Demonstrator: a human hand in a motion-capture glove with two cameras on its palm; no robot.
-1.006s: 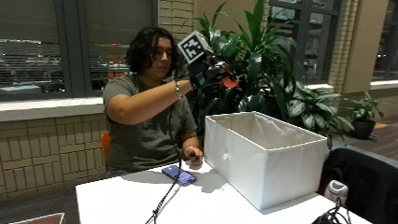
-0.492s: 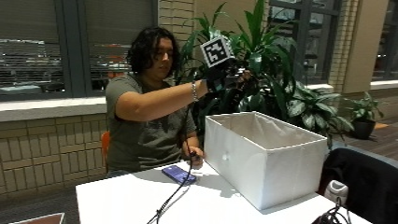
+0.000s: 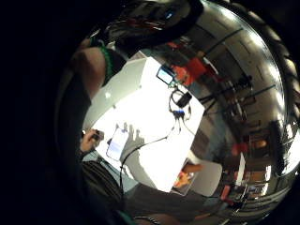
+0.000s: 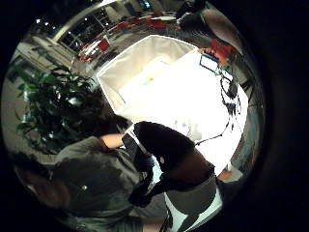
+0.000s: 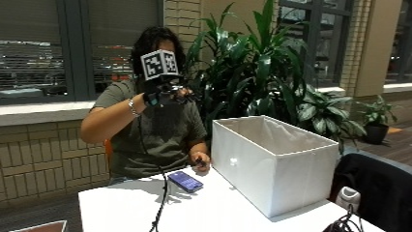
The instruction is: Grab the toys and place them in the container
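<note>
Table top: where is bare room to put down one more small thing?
Bare white table lies in front of the phone, between the cable and the white container. Crowded spots: around the phone and bare hand, and the corner with cables.

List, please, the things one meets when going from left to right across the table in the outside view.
Black cable → purple phone → bare hand → white container.

The box (image 5: 273, 164) hides its own floor in the outside view. The desk (image 5: 212, 212) is cut off at the frame's bottom edge. The hand (image 5: 166, 93) is too blurred to read its fingers.
</note>
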